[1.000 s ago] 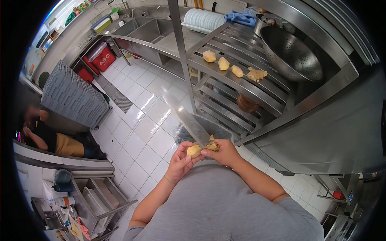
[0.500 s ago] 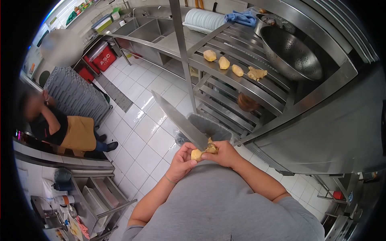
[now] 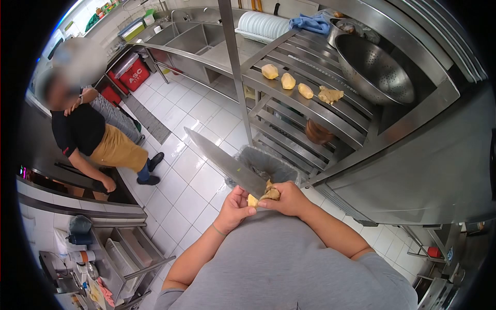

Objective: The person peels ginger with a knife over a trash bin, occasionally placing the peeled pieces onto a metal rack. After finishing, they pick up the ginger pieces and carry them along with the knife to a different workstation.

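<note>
My right hand (image 3: 287, 199) is closed at the base of a large kitchen knife (image 3: 225, 161); the handle is hidden. Its wide blade points up and to the left. Between my hands is a partly peeled root piece (image 3: 252, 200), pale yellow, pinched in the closed fingers of my left hand (image 3: 233, 209). A crumpled brown bit of skin (image 3: 271, 193) lies by my right thumb, against the blade. Below the blade stands a bin (image 3: 263, 157) lined with clear plastic. Several yellow peeled pieces (image 3: 288, 81) sit in a row on the slatted metal shelf (image 3: 305, 59), beside a knobby ginger-like piece (image 3: 330, 95).
A perforated steel colander (image 3: 374, 70) leans on the shelf near a blue cloth (image 3: 310, 21) and a rack of white plates (image 3: 263, 26). Sinks (image 3: 196, 39) line the back wall. To the left stands a person (image 3: 85, 129) in a tan apron. A metal post (image 3: 235, 67) rises ahead.
The knife blade has swung slightly left and lower, and less of the yellow piece shows. The person at left has moved closer and lowered one arm.
</note>
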Demonstrator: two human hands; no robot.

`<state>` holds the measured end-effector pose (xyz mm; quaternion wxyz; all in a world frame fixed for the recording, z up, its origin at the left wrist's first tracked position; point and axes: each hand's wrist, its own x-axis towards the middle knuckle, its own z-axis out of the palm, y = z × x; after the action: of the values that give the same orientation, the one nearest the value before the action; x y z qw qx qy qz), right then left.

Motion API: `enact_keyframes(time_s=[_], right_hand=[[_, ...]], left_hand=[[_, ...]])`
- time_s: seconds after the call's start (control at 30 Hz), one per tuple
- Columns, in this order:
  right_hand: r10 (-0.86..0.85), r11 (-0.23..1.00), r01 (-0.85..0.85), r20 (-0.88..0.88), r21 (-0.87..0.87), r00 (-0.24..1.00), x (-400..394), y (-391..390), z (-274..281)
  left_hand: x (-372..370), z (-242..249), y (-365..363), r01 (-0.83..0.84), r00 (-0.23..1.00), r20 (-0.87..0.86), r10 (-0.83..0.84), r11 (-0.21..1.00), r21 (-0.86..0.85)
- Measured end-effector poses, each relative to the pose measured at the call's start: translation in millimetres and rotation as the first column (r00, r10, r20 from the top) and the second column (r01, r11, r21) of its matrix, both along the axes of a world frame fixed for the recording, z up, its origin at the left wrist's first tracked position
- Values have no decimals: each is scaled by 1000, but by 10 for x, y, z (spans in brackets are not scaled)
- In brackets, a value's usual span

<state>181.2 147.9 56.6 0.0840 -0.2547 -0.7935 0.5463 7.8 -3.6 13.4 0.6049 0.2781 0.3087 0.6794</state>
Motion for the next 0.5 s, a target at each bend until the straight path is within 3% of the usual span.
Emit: enact_keyframes(time_s=[0.37,0.43,0.5], right_hand=[[-34,992,31,18,120,999,-40,-84,41],[-119,992,112,-133,-64,984,-51,-96,-51],[-131,989,120,-132,-89,982,-33,-56,-84]], left_hand=[[-19,-61,8,-100,992,-82,96,994,-46],[-28,-61,20,-111,991,-72,109,994,-19],[-33,-80,23,-140,989,-51,140,990,-6]])
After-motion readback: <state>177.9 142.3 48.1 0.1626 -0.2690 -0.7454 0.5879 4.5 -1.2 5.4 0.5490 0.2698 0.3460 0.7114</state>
